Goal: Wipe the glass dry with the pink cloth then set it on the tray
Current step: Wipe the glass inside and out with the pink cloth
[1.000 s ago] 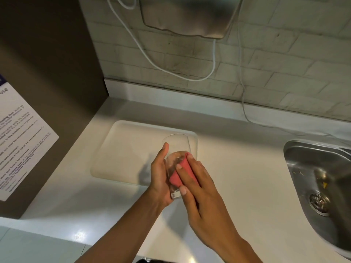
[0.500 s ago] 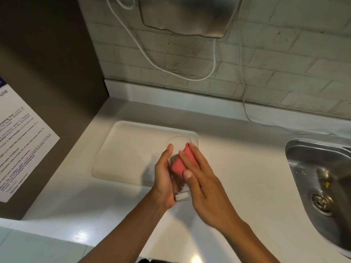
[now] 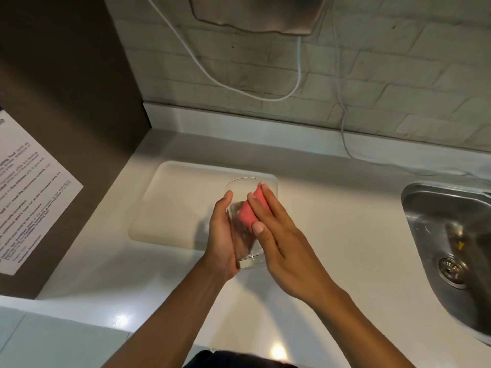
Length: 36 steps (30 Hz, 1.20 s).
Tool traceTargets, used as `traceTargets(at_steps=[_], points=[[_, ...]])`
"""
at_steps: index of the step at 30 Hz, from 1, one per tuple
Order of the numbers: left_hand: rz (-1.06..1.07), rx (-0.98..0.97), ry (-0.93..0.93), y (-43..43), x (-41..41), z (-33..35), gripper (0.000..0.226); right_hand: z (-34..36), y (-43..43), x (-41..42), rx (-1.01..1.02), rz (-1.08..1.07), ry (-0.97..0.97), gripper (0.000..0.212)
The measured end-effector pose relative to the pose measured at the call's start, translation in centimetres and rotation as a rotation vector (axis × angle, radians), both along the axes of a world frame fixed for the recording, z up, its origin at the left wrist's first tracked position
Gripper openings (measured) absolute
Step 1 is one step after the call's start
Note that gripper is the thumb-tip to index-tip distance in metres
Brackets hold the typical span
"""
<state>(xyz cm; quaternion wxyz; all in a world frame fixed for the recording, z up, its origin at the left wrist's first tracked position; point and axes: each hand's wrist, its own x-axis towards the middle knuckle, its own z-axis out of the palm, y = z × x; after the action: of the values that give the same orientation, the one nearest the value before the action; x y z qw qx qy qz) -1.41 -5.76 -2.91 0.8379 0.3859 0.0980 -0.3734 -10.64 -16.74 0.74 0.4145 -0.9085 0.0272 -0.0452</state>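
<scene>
The glass (image 3: 243,221) is held tilted in the air, its open mouth toward the wall and its thick base toward the person, over the near right corner of the tray (image 3: 183,205) and the counter just in front of it; it does not touch the tray. The left hand (image 3: 221,235) cups the glass from the side away from the tray's right edge, thumb stretched up along the wall near the rim, while its other fingers are hidden behind the glass and palm, so their grip cannot be made out. The right hand (image 3: 276,235) lies flat against the opposite side of the glass, fingers straight and pressed together, pushing the pink cloth (image 3: 248,212) onto the glass. Only a folded patch of the cloth shows between the fingertips and the thumb; the rest is covered by the hand, and whether any of it reaches inside the glass cannot be told through the clear wall. The tray, pale and empty-looking, sits flat on the white counter (image 3: 332,235), partly blocked by the hands and glass. Well to the right of the tray a steel sink (image 3: 451,235) is cut off by the picture's edge. Left of the tray a printed notice (image 3: 29,197) hangs on a dark panel, its text too small to read.
</scene>
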Motion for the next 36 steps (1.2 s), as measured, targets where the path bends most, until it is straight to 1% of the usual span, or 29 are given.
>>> traceTargets(at_steps=[3,7,11,15,18,20,21,24,27,29,31,33,34,36], points=[[0.023,0.041,-0.066,0.0,-0.1,-0.2,0.061,-0.5,0.6,-0.6,-0.081,0.020,-0.032,0.050],[0.075,0.123,-0.177,-0.2,-0.1,-0.6,0.060,-1.0,1.1,-1.0,-0.077,0.022,-0.028,0.051],[0.056,0.157,-0.224,-0.1,-0.4,-0.7,0.056,-1.4,0.9,-1.6,-0.101,0.000,-0.050,0.051],[0.011,0.118,-0.202,-0.7,-1.3,-0.3,0.065,-1.1,1.0,-1.2,-0.157,-0.050,-0.061,0.049],[0.011,0.188,-0.185,-1.0,-1.6,-0.5,0.055,-0.5,0.4,0.0,-0.040,-0.135,-0.055,0.049],[0.006,0.244,-0.183,-1.0,-2.0,-0.9,0.054,-0.3,0.2,0.4,0.039,-0.164,-0.034,0.050],[0.002,0.260,-0.185,-1.1,-2.0,-1.2,0.055,-0.3,0.2,0.2,0.039,-0.159,-0.035,0.051],[-0.005,0.253,-0.193,-1.2,-2.0,-1.5,0.061,-0.6,0.9,-1.4,-0.030,-0.119,-0.040,0.050],[-0.006,0.153,-0.112,-0.8,-1.7,-1.8,0.067,-1.1,1.9,-2.7,-0.172,-0.062,-0.073,0.049],[-0.010,0.088,-0.056,-0.7,-1.5,-1.9,0.063,-1.1,1.9,-2.2,-0.219,-0.044,-0.081,0.049],[-0.009,0.076,-0.046,-1.0,-1.3,-2.0,0.058,-0.5,1.4,-0.9,-0.136,-0.075,-0.078,0.049],[0.003,0.155,-0.103,-1.4,-1.1,-1.5,0.057,0.3,0.7,0.3,-0.021,-0.140,-0.058,0.050],[0.001,0.198,-0.128,-1.4,-1.0,-1.1,0.059,0.4,0.6,0.5,0.006,-0.156,-0.052,0.051],[0.021,0.221,-0.125,-1.3,-0.4,-1.0,0.066,0.2,1.0,-0.1,0.004,-0.121,-0.030,0.052]])
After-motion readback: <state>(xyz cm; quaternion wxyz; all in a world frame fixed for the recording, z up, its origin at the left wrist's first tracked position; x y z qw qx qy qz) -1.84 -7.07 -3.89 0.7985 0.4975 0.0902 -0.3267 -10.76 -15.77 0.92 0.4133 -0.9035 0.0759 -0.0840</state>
